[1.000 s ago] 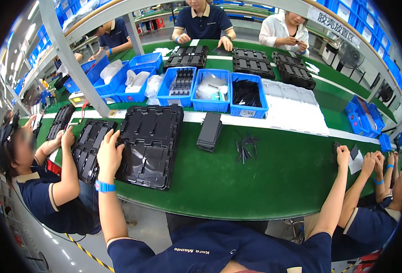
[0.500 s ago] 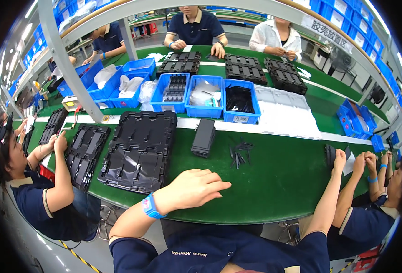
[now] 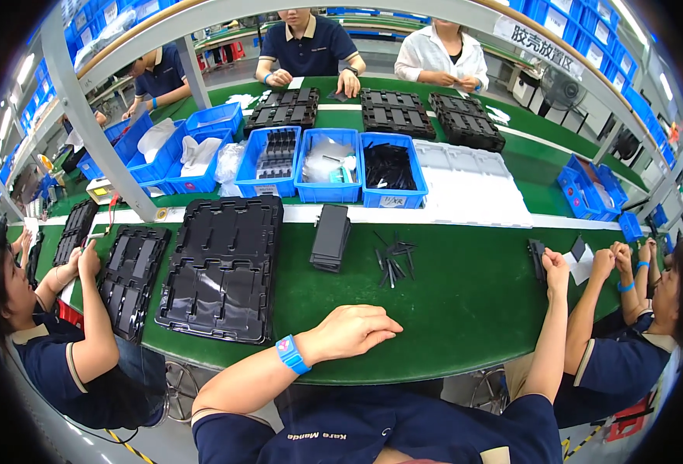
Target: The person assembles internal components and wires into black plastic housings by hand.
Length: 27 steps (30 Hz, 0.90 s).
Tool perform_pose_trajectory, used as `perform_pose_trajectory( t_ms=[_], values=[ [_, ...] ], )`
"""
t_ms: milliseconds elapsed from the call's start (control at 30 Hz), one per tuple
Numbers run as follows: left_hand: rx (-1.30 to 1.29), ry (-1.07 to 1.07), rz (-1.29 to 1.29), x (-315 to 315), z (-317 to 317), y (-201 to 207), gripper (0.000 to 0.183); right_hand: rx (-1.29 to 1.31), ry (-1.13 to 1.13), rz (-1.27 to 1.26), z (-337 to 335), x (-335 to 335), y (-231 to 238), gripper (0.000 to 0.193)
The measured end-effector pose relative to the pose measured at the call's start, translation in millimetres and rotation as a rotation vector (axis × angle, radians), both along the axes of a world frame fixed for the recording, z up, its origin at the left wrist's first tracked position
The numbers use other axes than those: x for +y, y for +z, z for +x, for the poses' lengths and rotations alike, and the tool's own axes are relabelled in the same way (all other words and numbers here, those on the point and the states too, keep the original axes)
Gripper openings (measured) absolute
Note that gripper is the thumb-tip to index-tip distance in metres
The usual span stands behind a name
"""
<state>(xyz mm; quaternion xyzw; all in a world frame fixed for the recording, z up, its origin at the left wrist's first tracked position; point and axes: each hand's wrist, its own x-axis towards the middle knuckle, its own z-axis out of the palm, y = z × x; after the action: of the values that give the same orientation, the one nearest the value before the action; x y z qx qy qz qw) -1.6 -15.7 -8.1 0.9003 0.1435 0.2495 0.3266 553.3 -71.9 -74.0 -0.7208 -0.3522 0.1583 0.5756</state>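
From the head camera, we see our left hand hanging loosely open over the near edge of the green table, fingers relaxed and holding nothing; a blue wristband sits on that wrist. The large black moulded tray lies just to its left. Our right hand is far out to the right, next to a small black part; we cannot tell whether it grips it. A stack of black plates and loose black strips lie beyond.
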Motion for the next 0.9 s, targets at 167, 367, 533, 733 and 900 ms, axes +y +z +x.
perform_pose_trajectory(
  t_ms=[167,367,533,733,900],
  values=[
    [0.076,-0.039,-0.158,-6,0,6,0.017,0.058,0.133,-0.012,-86,-27,25,0.009],
    [0.051,-0.109,-0.335,-16,5,3,0.022,0.165,0.418,-0.049,-197,-50,51,0.009],
    [0.100,0.038,-0.228,-18,6,0,0.029,0.282,0.627,-0.104,-264,-58,62,0.009],
    [0.224,0.178,-0.143,-25,7,13,0.040,0.437,0.777,-0.066,-319,-65,58,0.010],
    [0.200,0.318,-0.021,-24,4,7,0.045,0.674,0.854,-0.038,-350,-73,60,0.006]
  ],
)
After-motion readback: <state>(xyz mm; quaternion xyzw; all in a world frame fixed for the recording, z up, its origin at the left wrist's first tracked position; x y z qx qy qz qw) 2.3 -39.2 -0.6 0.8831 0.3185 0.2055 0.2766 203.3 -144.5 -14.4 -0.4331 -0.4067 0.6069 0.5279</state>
